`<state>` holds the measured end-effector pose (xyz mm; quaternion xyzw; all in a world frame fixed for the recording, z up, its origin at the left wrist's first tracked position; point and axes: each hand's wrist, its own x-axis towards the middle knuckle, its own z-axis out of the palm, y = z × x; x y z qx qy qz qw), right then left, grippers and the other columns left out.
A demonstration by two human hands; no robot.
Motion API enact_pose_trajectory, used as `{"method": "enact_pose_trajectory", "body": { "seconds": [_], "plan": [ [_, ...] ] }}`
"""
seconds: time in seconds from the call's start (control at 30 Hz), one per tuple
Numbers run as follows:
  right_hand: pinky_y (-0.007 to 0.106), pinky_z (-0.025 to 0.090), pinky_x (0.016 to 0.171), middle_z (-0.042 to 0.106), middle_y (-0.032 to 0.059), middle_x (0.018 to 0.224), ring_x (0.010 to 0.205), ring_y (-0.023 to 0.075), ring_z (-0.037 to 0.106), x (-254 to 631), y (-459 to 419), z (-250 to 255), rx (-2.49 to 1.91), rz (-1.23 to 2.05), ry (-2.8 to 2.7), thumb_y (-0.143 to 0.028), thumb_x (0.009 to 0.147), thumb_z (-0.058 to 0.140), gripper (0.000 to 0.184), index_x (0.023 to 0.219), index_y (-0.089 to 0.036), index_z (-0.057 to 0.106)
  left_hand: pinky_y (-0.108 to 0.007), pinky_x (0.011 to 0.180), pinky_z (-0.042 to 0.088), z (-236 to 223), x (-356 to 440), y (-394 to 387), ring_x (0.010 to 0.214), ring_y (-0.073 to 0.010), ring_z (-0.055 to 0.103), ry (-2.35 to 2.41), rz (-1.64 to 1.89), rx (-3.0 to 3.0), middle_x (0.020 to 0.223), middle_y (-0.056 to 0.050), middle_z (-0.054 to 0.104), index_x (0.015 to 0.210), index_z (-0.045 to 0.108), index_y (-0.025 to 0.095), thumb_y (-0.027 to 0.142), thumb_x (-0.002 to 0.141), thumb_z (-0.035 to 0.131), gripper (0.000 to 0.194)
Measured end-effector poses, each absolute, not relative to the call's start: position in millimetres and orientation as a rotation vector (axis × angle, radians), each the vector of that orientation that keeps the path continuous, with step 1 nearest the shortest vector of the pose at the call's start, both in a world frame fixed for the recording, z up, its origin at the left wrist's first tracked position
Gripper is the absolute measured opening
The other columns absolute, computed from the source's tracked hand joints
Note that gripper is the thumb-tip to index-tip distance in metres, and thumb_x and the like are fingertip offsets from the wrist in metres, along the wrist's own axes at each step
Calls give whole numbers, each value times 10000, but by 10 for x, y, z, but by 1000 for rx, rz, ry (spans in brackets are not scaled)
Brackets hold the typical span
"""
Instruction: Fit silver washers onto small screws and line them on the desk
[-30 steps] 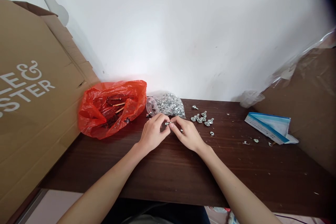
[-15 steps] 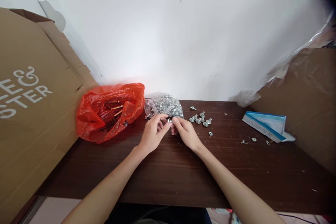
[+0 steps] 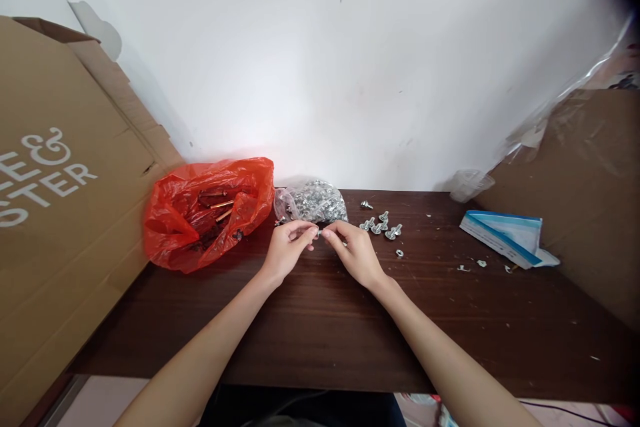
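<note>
A small silvery bolt lies between my fingertips, mostly covered by them. My left hand pinches it from the left with thumb and forefinger. From the other side, the thumb and fingers of my right hand close on its right end; whether a nut is on it I cannot make out. Just behind my hands sits a clear plastic bag full of shiny metal hardware. To the right of my right hand lie several loose bolts with wide heads, and a single nut nearer me.
An open red plastic bag with long metal pieces stands left, against a cardboard box. At the right are a blue-and-white packet, a clear plastic cup and small scraps. The dark wooden table meets a white wall behind.
My hands have turned slightly, and the fingertips now cover more of the bolt. My left fingers are more bunched together. The view has shifted a little; the loose bolts and bags stay put.
</note>
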<state>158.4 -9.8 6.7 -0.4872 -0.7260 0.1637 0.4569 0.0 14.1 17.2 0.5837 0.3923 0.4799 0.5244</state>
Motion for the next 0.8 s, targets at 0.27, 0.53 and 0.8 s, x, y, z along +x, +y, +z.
{"method": "enact_pose_trajectory", "body": {
  "seconds": [0.27, 0.53, 0.8],
  "plan": [
    [260, 424, 591, 621, 24, 775, 659, 151, 554, 1584, -96, 46, -1163, 318, -1828, -326, 891, 531, 163, 927, -193, 619, -328, 754, 543, 176, -12, 141, 725, -158, 657, 885, 1143, 1205, 824, -64, 701, 875, 691, 103, 247, 642, 752, 281],
    [270, 470, 627, 605, 28, 839, 677, 145, 568, 1582, -90, 39, -1090, 327, -1818, -249, 879, 531, 156, 1021, -209, 585, -338, 772, 526, 217, -21, 123, 706, -159, 656, 889, 1175, 1215, 797, -56, 702, 830, 690, 114, 210, 618, 757, 242],
    [270, 439, 620, 627, 29, 729, 669, 159, 578, 1605, -110, 89, -1209, 310, -1889, -350, 934, 429, 284, 794, -193, 620, -324, 762, 523, 216, -19, 107, 694, -157, 653, 885, 1169, 1253, 759, -42, 695, 823, 690, 122, 230, 621, 758, 239]
  ]
}}
